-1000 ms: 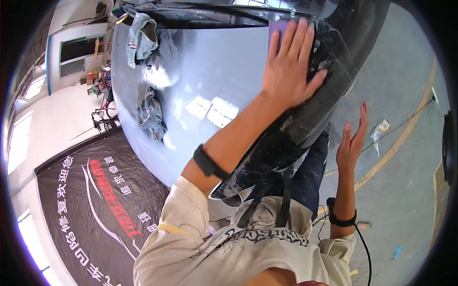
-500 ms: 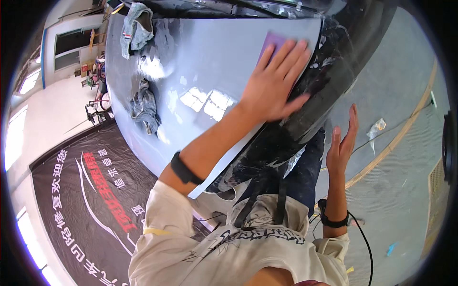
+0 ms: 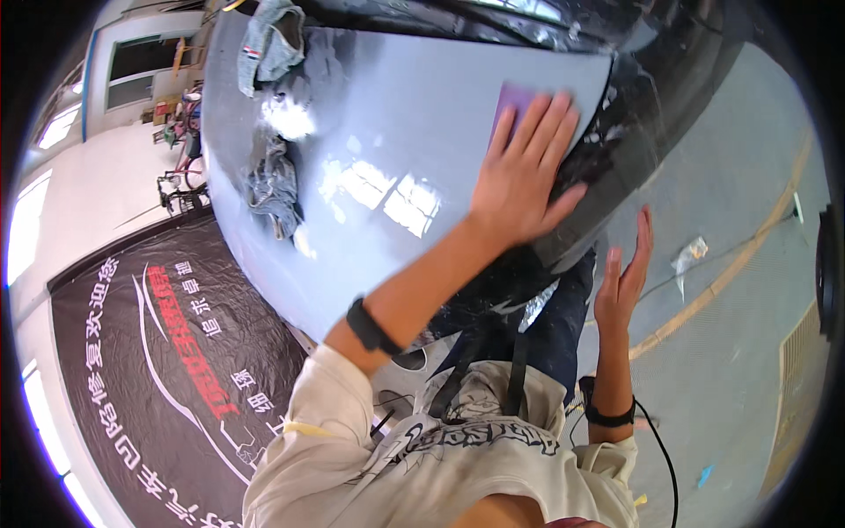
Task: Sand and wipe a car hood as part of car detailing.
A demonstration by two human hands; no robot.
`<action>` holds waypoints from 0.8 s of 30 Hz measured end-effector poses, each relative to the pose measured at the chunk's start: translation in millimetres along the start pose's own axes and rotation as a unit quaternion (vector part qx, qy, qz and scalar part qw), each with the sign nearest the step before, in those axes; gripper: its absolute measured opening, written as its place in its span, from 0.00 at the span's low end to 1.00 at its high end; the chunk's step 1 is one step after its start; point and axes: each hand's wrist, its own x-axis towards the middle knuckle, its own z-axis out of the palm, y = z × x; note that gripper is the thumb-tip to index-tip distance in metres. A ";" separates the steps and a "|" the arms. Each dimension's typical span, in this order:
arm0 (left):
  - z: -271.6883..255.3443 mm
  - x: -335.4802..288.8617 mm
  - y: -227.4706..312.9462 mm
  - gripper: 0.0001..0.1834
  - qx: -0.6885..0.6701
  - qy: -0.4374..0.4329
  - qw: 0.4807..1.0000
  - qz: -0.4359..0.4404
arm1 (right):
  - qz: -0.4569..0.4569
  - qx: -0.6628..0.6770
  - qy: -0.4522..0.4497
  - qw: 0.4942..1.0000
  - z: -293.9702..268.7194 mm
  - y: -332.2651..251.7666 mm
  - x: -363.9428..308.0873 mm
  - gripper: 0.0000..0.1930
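Beneath the fingers of my left hand [image 3: 519, 180] is a purple sheet of sandpaper [image 3: 505, 110], held flat against a grey, glossy car body panel [image 3: 422, 97]. The fingers lie long over the sheet and the thumb sticks out to the right. Much of the sheet is hidden under the hand. My right hand [image 3: 623, 282] is raised beside the black curved bodywork [image 3: 634, 123], fingers stretched and thumb apart, with nothing in it. Two crumpled grey-blue cloths rest on the panel's left side, an upper cloth [image 3: 271, 44] and a lower cloth [image 3: 275, 189].
A black printed mat [image 3: 114, 352] covers the floor at lower left. Bicycles [image 3: 189, 167] stand beyond the car on the left. On the grey floor to the right lie a clear plastic scrap [image 3: 691, 257] and a blue scrap [image 3: 706, 476]. A black cable [image 3: 673, 466] hangs by my right arm.
The whole view has shifted slightly. My left hand and the purple sandpaper remain near the panel's right corner, a little lower in the picture. My right hand stays raised.
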 end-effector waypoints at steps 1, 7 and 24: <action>-3.8 -20.1 -1.4 0.50 -0.011 -0.010 1.000 -0.020 | -0.005 0.007 -0.003 1.000 -0.2 0.4 -0.3 0.31; -8.3 43.7 -12.4 0.48 -0.011 0.074 0.995 -0.072 | -0.022 0.014 -0.067 0.997 -7.4 -18.1 23.1 0.31; -51.2 -26.9 -172.0 0.49 0.055 0.236 0.897 -0.370 | -0.224 -0.072 -0.140 0.962 24.8 -129.3 155.8 0.30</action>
